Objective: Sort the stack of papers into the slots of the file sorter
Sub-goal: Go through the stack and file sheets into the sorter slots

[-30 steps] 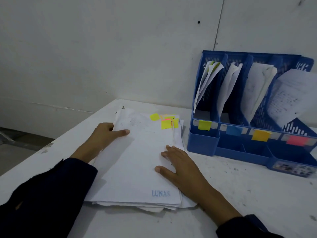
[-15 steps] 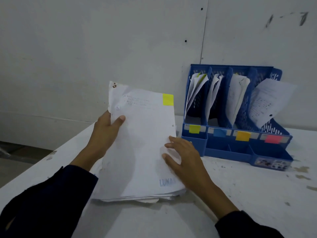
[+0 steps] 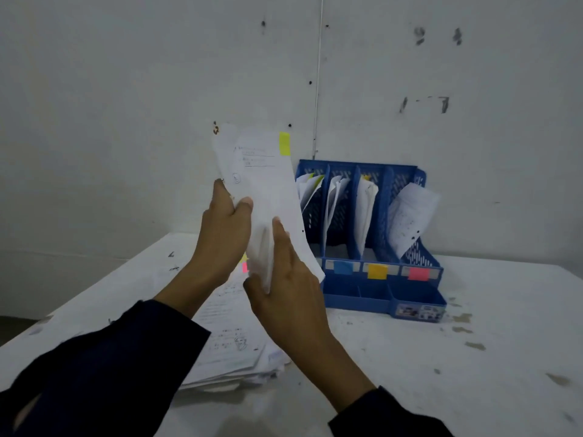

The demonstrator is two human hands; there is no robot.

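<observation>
Above the stack of papers [image 3: 233,348] on the white table [image 3: 473,357], both hands hold one sheet [image 3: 268,184] upright; the left hand [image 3: 225,234] pinches its edge between thumb and fingers; the right hand [image 3: 285,288] grips its lower part, though its fingers seem hidden behind the paper; a yellow tab [image 3: 284,143] marks the sheet, so it likely belongs in the leftmost slot of the file sorter [image 3: 372,234], whose label is hidden; next, carry it right and drop it in.
</observation>
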